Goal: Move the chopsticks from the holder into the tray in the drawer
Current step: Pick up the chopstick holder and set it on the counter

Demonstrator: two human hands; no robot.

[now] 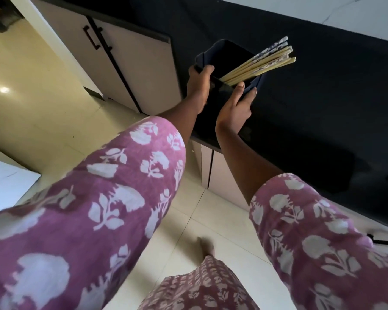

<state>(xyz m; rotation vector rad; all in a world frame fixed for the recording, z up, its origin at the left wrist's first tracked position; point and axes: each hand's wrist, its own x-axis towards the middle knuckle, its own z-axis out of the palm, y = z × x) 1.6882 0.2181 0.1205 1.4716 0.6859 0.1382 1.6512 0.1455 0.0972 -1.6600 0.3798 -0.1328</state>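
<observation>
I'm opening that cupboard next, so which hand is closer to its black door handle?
Left. The left hand grips the holder rim on the side facing the handle; the right hand holds the holder's opposite side, farther from it.

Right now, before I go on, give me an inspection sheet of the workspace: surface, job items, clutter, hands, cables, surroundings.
Surface: dark glossy countertop.
Job's things: dark holder at the countertop's front edge, contact unclear; chopsticks lean in it, ends past the rim; no tray or open drawer in view.
Clutter: nothing seen.
Hands: left hand grips the holder's left rim; right hand holds its near corner.
Cables: nothing seen.
Surroundings: closed cabinet doors, black handle, tiled floor.
</observation>
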